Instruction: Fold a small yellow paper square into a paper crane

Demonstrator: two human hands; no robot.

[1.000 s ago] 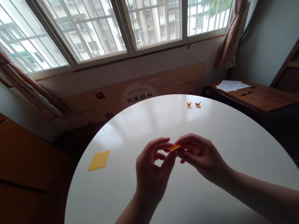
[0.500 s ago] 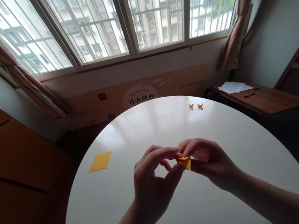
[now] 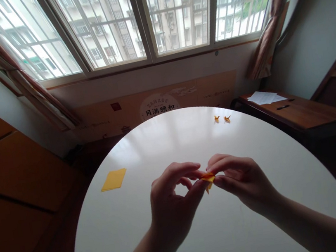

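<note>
Bright daylight floods through the barred window [image 3: 153, 17], glaring off the white tabletop [image 3: 163, 139], while dim frame edges curve with wide-angle distortion.

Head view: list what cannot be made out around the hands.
The folded paper: head view, mostly covered by the fingertips of the left hand and right hand; shape unclear.
Two paper figures far across the table: too small to identify.
The sheets on the side desk: too small to read.
</note>
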